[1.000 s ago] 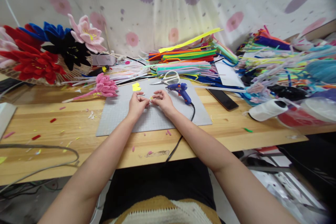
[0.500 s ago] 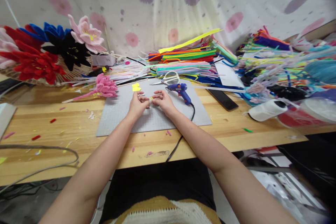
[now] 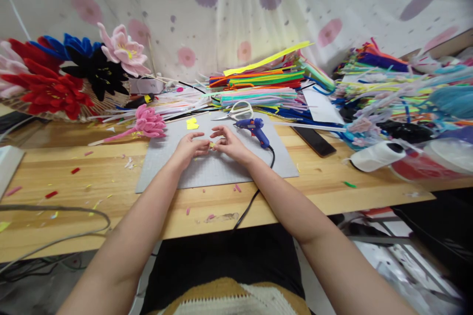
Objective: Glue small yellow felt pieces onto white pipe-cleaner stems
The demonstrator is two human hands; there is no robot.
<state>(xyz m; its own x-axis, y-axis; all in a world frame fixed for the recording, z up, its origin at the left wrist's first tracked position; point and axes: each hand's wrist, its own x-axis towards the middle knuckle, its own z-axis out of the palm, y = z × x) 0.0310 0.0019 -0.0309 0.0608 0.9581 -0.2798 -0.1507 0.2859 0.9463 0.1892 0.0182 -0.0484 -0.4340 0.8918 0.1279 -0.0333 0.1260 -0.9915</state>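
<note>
- Head view: pale, softly pleated cloth [image 3: 236,24] printed with pink and purple blooms hangs behind a wooden desk [image 3: 310,182] with visible grain, scattered with fuzzy offcuts.
- A flat grey mat [image 3: 162,170], finely gridded, lies under both hands. On it rest bright yellow paper-like scraps [image 3: 192,123], white-handled metal scissors [image 3: 241,110] and a smooth blue plastic glue gun [image 3: 254,130] with a black cord.
- Behind the mat are fuzzy, multicoloured pipe-cleaner stems [image 3: 266,78] in long, straight bundles; to the left, a plush pink flower [image 3: 150,122] with rounded, looped petals lies on its side.
- The small yellow piece [image 3: 212,145] is between the hands, above the mat; it looks slight and pale-edged, its exact shape too small to tell.
- The right hand [image 3: 231,145] pinches it between thumb and fingertips, other fingers curved.
- The left hand [image 3: 190,149] has its fingertips right by the piece, upper fingers loosely extended; whether its grip is closed, I cannot tell.
</note>
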